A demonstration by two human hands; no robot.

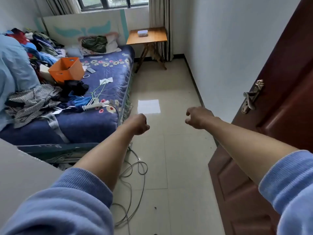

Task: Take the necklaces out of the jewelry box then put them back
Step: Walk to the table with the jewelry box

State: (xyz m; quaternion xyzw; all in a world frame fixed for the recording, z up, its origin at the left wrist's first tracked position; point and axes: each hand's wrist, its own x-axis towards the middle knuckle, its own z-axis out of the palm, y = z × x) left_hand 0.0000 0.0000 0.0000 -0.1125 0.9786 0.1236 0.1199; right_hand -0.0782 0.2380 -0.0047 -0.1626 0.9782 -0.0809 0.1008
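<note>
A small clear jewelry box (142, 33) with a white lid stands on a wooden folding table (159, 38) at the far end of the room, by the curtain. Its contents are too small to make out. Both my arms reach forward over the tiled floor, far short of the table. My left hand (139, 124) is curled into a loose fist and holds nothing. My right hand (197, 117) hangs with fingers bent and apart, empty.
A cluttered bed (101, 119) with clothes, an orange box (66, 69) and a power strip fills the left side. A brown door (271, 133) stands open on the right. Loose cables (135, 168) lie on the floor near the bed's foot.
</note>
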